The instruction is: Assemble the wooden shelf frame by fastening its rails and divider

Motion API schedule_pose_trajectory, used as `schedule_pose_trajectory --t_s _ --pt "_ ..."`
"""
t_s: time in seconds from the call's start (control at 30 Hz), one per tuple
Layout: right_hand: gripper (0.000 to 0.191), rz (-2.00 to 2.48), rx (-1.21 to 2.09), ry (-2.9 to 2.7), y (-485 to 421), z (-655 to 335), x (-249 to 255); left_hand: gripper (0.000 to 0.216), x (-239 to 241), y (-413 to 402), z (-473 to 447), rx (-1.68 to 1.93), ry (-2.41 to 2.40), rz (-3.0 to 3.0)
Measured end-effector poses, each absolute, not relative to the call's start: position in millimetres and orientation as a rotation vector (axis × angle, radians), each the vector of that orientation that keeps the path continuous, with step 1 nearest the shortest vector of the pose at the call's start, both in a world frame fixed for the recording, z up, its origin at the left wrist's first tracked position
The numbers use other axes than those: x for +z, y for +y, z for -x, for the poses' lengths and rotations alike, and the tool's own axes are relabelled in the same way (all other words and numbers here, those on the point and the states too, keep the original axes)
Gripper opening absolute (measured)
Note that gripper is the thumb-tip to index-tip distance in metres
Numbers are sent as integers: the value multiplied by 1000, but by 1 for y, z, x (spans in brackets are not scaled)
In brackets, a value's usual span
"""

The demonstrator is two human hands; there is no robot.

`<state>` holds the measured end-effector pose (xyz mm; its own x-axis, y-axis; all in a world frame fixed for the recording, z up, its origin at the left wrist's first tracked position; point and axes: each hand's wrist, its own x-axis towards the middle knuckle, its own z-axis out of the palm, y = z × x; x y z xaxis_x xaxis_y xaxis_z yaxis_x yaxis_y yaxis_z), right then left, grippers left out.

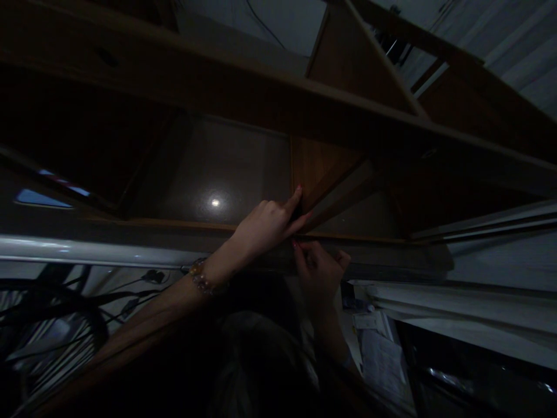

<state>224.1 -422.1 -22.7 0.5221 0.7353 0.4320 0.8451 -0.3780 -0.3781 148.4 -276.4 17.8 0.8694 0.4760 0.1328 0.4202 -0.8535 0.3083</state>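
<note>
The scene is dim. My left hand, with a beaded bracelet on its wrist, reaches to the front end of a brown wooden divider panel inside a wooden cabinet. Its index finger and thumb close about the panel's end; the other fingers are hidden. Just below and to the right, my right hand is closed in a pinch at the cabinet's front edge. Whatever may be between those fingertips is too dark to make out. The panel stands on a smooth brownish board that reflects a light.
A long wooden rail crosses above my hands. A bicycle wheel is at the lower left, beside a pale metallic bar. Papers and a dark glossy surface lie at the lower right.
</note>
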Motion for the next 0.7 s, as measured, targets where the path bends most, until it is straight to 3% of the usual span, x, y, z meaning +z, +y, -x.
schedule_pose_trajectory --t_s 0.47,0.7 --pt "24 2238 -220 -1212 -418 -225 -22 65 16 -275 -149 309 690 -2733" --pt "39 2243 -219 -1171 -419 -227 -21 61 18 -272 -142 407 616 -2650"
